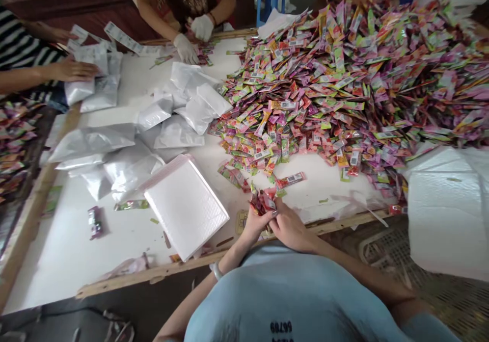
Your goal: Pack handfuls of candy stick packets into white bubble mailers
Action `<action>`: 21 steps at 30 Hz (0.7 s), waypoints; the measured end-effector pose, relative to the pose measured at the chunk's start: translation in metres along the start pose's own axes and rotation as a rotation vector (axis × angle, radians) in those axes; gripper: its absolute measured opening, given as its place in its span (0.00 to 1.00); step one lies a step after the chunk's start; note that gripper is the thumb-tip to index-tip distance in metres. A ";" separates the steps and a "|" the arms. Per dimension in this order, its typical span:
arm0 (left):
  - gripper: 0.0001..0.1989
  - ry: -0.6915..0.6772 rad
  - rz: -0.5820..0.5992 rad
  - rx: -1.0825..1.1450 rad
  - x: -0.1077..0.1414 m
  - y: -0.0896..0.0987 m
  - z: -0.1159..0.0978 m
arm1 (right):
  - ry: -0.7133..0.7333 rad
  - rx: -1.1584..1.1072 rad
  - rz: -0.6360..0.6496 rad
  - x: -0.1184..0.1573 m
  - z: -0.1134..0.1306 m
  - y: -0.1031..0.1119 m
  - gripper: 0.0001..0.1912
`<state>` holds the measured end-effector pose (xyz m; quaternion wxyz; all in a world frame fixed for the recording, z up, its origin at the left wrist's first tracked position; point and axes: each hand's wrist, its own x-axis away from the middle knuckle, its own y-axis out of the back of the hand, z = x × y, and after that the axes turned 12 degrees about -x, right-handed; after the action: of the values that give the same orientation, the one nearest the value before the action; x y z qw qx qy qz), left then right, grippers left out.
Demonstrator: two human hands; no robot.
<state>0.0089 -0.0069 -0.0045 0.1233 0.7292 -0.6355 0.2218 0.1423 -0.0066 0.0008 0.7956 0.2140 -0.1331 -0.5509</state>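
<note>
My left hand (255, 226) and my right hand (289, 227) meet at the table's near edge. Both are closed around a bunch of small, colourful snack packets (262, 202), mostly red and green; the palms and some fingers are hidden. Just beyond them, a loose red packet (291, 180) lies beside the large heap of snack packets (324, 87). To the left of my hands rests a stack of white bubble mailers (187, 204) with a pink flap edge.
Filled white pouches (126, 163) cover the table's left middle. A co-worker's gloved hands (187, 49) work across the table; another person's hand (78, 69) rests on pouches at left. More bubble mailers (446, 214) stand at right over a plastic crate (382, 253). A wooden rim (153, 273) edges the table.
</note>
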 end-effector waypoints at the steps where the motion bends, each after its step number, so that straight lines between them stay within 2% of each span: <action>1: 0.27 -0.007 -0.002 -0.008 0.000 0.001 0.000 | 0.029 -0.004 -0.004 0.000 0.005 -0.002 0.17; 3: 0.21 -0.001 -0.013 0.002 0.001 0.004 0.002 | 0.077 -0.061 0.039 -0.001 0.013 0.004 0.22; 5: 0.17 0.002 -0.031 0.036 0.001 0.009 0.003 | 0.074 -0.178 0.157 -0.002 0.019 0.020 0.25; 7: 0.15 -0.010 -0.059 0.066 0.000 0.012 0.004 | 0.031 -0.277 0.284 -0.003 0.021 0.041 0.24; 9: 0.15 0.006 -0.076 0.081 0.000 0.015 0.003 | -0.030 -0.300 0.329 -0.006 0.015 0.063 0.20; 11: 0.16 0.040 -0.095 0.094 -0.001 0.018 0.000 | -0.114 -0.253 0.235 -0.019 -0.002 0.090 0.16; 14: 0.16 0.056 -0.132 0.109 -0.001 0.021 -0.006 | -0.221 -0.133 -0.061 -0.056 -0.042 0.139 0.21; 15: 0.16 0.054 -0.133 0.110 -0.001 0.021 -0.008 | -0.235 -0.055 -0.212 -0.071 -0.057 0.156 0.22; 16: 0.16 0.053 -0.123 0.109 0.000 0.020 -0.009 | -0.246 0.125 -0.457 -0.086 -0.070 0.172 0.21; 17: 0.16 0.051 -0.110 0.106 0.000 0.020 -0.010 | -0.252 0.263 -0.591 -0.101 -0.081 0.185 0.22; 19: 0.16 0.044 -0.077 0.097 0.002 0.017 -0.010 | -0.285 0.486 -0.685 -0.127 -0.098 0.205 0.24; 21: 0.17 0.033 -0.060 0.085 0.005 0.015 -0.008 | -0.312 0.653 -0.618 -0.147 -0.105 0.215 0.26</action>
<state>-0.0062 -0.0097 0.0032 0.1094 0.7486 -0.6014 0.2568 0.3126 0.2162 0.0173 0.4561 0.3970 -0.3473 -0.7168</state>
